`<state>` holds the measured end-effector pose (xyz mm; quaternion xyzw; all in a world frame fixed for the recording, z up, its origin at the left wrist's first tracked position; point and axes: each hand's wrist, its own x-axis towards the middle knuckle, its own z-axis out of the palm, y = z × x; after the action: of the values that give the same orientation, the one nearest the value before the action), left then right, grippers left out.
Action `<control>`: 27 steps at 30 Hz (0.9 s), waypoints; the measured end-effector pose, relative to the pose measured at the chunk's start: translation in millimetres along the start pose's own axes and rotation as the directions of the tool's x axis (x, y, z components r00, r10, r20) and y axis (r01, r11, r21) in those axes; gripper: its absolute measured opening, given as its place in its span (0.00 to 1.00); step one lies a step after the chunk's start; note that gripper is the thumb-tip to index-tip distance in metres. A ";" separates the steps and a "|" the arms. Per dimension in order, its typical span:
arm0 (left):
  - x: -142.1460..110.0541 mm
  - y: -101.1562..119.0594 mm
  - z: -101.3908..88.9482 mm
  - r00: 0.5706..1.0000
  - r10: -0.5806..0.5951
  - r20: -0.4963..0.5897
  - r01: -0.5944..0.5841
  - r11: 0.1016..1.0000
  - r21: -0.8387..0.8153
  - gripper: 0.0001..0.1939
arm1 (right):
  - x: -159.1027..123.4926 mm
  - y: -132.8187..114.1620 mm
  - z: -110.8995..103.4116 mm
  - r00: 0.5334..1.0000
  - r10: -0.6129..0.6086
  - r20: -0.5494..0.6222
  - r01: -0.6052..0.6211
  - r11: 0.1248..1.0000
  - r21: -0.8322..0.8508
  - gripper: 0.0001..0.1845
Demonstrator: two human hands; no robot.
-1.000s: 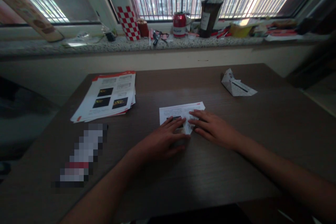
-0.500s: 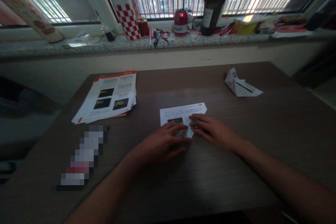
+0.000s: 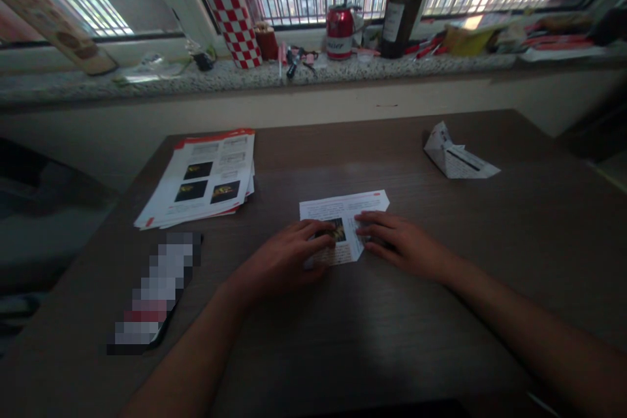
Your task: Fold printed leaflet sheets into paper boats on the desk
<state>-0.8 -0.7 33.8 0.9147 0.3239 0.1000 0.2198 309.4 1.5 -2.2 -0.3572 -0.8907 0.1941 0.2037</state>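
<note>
A folded sheet of printed paper (image 3: 350,209) lies flat on the brown table in front of me, its right-hand corners cut off at a slant by folds. My left hand (image 3: 296,249) rests over its left part, fingers stretched out across a dark printed picture. On the right edge lie the fingertips of my right hand (image 3: 399,240), spread slightly apart and pressing the sheet down. Neither hand grips it. Part of the sheet's lower left is hidden under my left hand.
A folded paper shape (image 3: 460,158) stands at the table's back right. Printed sheets (image 3: 200,176) are stacked at the back left, with a phone (image 3: 157,294) nearer me. Along the windowsill stand a checkered bottle (image 3: 238,32), a red can (image 3: 339,32) and a dark drink cup (image 3: 401,16).
My left hand has slid left across the paper, uncovering more of its picture and lower text. My right hand stays at the right edge. The view has shifted slightly.
</note>
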 end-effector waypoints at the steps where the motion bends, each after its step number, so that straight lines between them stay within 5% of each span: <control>1: 0.3 0.0 0.7 1.000 0.003 -0.005 -0.003 1.000 0.010 0.23 | 0.1 -0.8 -0.4 1.000 0.002 0.002 -0.002 1.000 -0.001 0.18; 6: 1.7 3.1 -0.6 0.999 0.031 -0.028 -0.029 0.998 0.063 0.21 | 0.1 -1.3 0.5 1.000 -0.006 -0.013 0.006 1.000 -0.009 0.17; 13: -8.1 -0.8 -8.9 0.998 -0.065 -0.011 0.066 0.995 0.076 0.37 | -0.9 2.6 1.8 1.000 -0.013 0.007 0.013 0.998 -0.053 0.19; 27: -6.6 -10.8 -6.8 0.997 -0.069 -0.013 0.070 0.995 0.074 0.26 | -0.5 5.9 1.1 1.000 -0.014 -0.016 0.013 0.995 -0.097 0.20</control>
<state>-14.1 4.9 34.5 0.9099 0.3604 0.0849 0.1872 312.5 4.9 -6.1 -0.3623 -0.8997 0.1462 0.1948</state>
